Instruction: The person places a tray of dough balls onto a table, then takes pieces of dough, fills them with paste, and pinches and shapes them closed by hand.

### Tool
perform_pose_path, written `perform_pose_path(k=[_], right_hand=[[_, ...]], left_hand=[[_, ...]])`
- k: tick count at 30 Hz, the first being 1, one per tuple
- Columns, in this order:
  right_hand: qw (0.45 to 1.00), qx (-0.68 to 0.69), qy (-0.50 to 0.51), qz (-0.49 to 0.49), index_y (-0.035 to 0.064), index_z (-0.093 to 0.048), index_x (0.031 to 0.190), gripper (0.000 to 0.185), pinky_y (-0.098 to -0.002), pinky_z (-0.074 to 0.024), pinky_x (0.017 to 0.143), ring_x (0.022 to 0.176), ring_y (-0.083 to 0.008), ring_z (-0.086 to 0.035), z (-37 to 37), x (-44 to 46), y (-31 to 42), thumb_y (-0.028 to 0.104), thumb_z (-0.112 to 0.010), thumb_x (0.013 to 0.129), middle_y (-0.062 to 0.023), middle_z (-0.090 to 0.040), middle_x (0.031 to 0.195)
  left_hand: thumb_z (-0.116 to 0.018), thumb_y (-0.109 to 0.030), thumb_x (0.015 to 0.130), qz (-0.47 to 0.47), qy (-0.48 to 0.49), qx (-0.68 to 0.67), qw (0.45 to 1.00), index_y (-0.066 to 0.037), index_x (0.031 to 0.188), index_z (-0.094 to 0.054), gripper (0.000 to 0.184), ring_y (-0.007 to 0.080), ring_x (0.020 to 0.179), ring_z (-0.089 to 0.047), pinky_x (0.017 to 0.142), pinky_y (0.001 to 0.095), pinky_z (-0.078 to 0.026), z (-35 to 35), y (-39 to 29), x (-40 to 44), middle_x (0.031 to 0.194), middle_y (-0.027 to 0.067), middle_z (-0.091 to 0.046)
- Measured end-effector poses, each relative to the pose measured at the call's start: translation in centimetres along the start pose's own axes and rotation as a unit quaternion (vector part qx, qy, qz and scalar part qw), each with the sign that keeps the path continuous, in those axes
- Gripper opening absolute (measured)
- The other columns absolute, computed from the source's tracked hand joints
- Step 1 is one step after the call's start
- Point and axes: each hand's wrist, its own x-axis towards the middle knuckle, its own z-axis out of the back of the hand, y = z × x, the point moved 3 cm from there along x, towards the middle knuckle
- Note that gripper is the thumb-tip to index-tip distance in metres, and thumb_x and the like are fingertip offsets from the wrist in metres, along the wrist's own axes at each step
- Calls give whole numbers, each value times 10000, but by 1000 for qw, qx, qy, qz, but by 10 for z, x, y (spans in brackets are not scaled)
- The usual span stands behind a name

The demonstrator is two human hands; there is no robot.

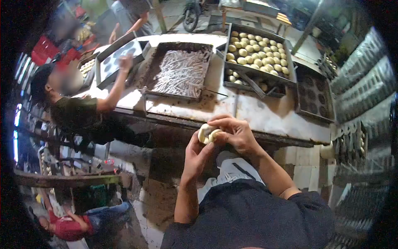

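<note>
Both my hands are closed around a pale piece of dough (203, 133), held in front of my body just off the near edge of the table. The dough is curved, with a hollow in its middle; whether anything lies inside it I cannot make out. My left hand (196, 154) cups it from the left and below. On its right side, my right hand (237, 133) pinches the dough's edge between thumb and fingers. Straight ahead on the table is a dark tray (172, 97) heaped with thin whitish sticks (178, 74). To its right stands a metal tray (265, 75) of round dough balls (258, 62).
A person (78, 112) at the left reaches over a tray with round dark spots (116, 60). Another dark tray with round hollows (313, 97) lies at the table's right end. Racks (360, 70) line the right side. Behind, at lower left, is a person in red (72, 226).
</note>
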Motion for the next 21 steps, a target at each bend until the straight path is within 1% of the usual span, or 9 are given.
perform_pose_path(k=[1, 3, 5, 8, 11, 13, 17, 18, 21], right_hand=[[988, 131, -24, -80, 57, -715, 1215, 380, -314, -512, 966, 1096, -181, -644, -3, -14, -8, 67, -803, 846, -88, -652, 1277], [992, 112, -46, -41, 67, -730, 1184, 330, -286, -536, 939, 1063, -156, -657, -8, -39, 8, 2, -766, 862, -95, -659, 1268], [998, -46, -45, -1, 59, -745, 1143, 304, -307, -540, 953, 1088, -180, -662, -8, -63, 35, -32, -756, 853, -108, -667, 1246], [988, -114, -16, 103, 40, -754, 1072, 262, -307, -547, 929, 1060, -195, -680, -7, -91, 60, -70, -753, 834, -100, -701, 1151], [997, 76, 3, 13, -16, -705, 1076, 240, -297, -545, 917, 1034, -156, -670, 14, -118, 56, -75, -739, 846, -78, -710, 1078], [994, 65, -65, -65, -28, -627, 1189, 349, -280, -550, 882, 966, -119, -654, 43, -135, 68, -67, -739, 861, -66, -692, 1045], [980, 177, -79, -34, -35, -642, 1169, 373, -268, -545, 866, 947, -127, -655, 130, -172, 49, -50, -784, 825, -71, -676, 1064], [971, 226, -75, 5, -39, -657, 1151, 363, -266, -542, 865, 954, -131, -655, 149, -183, 46, -42, -795, 815, -74, -673, 1076], [985, 32, -166, 43, -33, -704, 1086, 293, -278, -538, 868, 969, -148, -655, 194, -215, 57, -35, -801, 809, -92, -668, 1096]], left_hand=[[-666, -203, 980, -22, -18, 75, 997, 31, 1372, -516, 481, 134, 1009, -641, 837, 256, -526, -2, 3, -9, 1193, 87, -641], [-626, -240, 1018, 13, -43, 87, 995, 24, 1271, -595, 367, 103, 885, -634, 758, 237, -512, -2, 17, -25, 1071, 49, -665], [-580, -316, 1043, 4, -47, 22, 999, 17, 1209, -626, 375, 52, 701, -549, 610, 217, -444, -9, 28, -35, 928, 14, -664], [-572, -278, 1039, 43, -44, -37, 997, 9, 1180, -609, 322, 53, 717, -548, 617, 214, -448, -29, 34, -47, 902, 17, -632], [-623, -241, 1018, -24, -50, -103, 993, -13, 1165, -580, 274, 68, 809, -519, 726, 223, -442, -70, 36, -56, 948, 10, -578], [-609, -150, 981, -95, 3, -36, 995, -21, 1125, -554, 201, 101, 883, -549, 788, 248, -463, -106, 43, -56, 966, 54, -552], [-707, -166, 946, -175, 126, 219, 952, 17, 1306, -555, 432, 197, 1244, -506, 1015, 321, -455, -180, 61, -59, 1214, 98, -508], [-742, -263, 930, -162, 112, 243, 950, -25, 1300, -613, 458, 216, 1194, -552, 1058, 343, -419, -202, 67, -58, 1293, 131, -524], [-704, -212, 958, -130, 118, 219, 960, -13, 1286, -617, 393, 233, 1170, -588, 1021, 357, -459, -240, 110, -42, 1276, 141, -591]])
